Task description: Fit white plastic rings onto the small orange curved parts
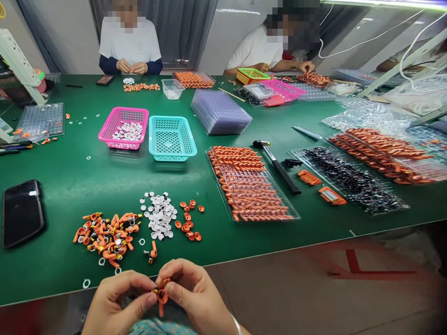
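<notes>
Both hands meet at the table's near edge: left hand [117,302] and right hand [193,293], fingertips pinched together on one orange clip [161,294], held low, over my lap, just off the green table [70,186].
Near row, on the table: loose white rings [86,283]; a heap of orange clips [104,235]; a patch of white discs [159,216]; a scatter of orange caps [188,222] beside them.
Far left: black phone [21,211], lying flat.
Middle row: pink basket [124,128] holding white discs; teal basket [172,138] touching its right side; clear tray [249,186] filled with rows of orange parts; black hammer [277,166] just right of it; tray of black parts [349,179]; more orange rows at far right.
Far row: stack of clear trays [220,110]; small clear tub [172,88]; two persons in white shirts seated across, hands at the table edge
</notes>
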`<move>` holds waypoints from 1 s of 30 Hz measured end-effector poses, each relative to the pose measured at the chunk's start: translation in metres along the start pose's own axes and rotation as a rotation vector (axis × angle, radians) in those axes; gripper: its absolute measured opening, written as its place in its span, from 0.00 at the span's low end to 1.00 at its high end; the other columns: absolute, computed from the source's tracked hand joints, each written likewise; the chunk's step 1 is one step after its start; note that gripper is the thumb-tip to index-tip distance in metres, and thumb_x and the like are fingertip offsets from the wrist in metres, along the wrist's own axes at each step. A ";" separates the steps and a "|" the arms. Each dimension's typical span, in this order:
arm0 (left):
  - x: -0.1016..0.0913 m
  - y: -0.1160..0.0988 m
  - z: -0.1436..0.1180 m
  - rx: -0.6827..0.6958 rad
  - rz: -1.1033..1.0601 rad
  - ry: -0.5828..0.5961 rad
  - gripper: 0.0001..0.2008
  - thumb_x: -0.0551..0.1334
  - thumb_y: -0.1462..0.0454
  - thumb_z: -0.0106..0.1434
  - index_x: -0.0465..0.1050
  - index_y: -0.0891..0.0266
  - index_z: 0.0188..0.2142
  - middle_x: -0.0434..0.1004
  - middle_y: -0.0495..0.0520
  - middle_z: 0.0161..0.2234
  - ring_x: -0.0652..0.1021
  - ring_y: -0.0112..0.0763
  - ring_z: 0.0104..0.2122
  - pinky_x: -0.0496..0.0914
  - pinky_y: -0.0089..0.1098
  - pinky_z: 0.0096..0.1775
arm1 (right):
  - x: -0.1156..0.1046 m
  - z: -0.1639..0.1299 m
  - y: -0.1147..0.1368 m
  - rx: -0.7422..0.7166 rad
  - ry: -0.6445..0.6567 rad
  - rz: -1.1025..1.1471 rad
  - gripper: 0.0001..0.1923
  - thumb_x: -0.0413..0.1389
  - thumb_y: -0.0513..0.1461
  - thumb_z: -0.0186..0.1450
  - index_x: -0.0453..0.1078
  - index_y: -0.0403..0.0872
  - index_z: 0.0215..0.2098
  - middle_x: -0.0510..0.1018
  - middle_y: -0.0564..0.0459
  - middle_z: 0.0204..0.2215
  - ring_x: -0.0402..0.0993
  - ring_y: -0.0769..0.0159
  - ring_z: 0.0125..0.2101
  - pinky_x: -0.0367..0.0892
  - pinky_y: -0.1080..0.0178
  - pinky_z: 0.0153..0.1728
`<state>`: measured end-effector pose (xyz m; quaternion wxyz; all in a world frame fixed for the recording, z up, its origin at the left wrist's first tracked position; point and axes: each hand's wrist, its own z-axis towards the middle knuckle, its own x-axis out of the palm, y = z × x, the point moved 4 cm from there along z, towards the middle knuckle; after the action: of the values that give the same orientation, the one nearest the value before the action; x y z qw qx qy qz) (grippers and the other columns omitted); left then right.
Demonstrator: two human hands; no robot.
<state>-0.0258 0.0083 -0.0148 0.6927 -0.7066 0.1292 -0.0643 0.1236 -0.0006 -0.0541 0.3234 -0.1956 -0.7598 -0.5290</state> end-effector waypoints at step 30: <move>-0.003 0.003 -0.008 -0.212 -0.044 -0.240 0.07 0.72 0.60 0.52 0.79 0.58 0.29 0.81 0.49 0.26 0.79 0.30 0.27 0.74 0.22 0.31 | 0.008 -0.005 0.019 -0.463 0.097 -0.678 0.13 0.63 0.29 0.58 0.78 0.51 0.37 0.77 0.51 0.33 0.76 0.67 0.32 0.71 0.68 0.33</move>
<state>-0.0307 0.0015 -0.0173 0.6230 -0.7812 0.0363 0.0194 0.1312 0.0014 -0.0347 0.1136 0.0234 -0.6260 -0.7711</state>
